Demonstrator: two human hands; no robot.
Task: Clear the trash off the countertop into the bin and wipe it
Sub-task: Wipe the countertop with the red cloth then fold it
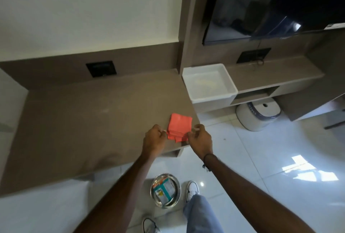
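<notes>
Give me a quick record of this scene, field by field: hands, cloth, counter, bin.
left hand: pinching the cloth's left edge
right hand: pinching its right edge
folded orange-red cloth: lying on the counter's near right corner
brown matte countertop: no trash visible on it
round shiny metal bin: on the floor, holds packaging

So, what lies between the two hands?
In the head view, the folded orange cloth lies between the left hand and right hand, pinched at both sides.

Bare forearms, dark wristband (206, 159), light-blue jeans (200, 214), white sneakers (192, 189).
</notes>
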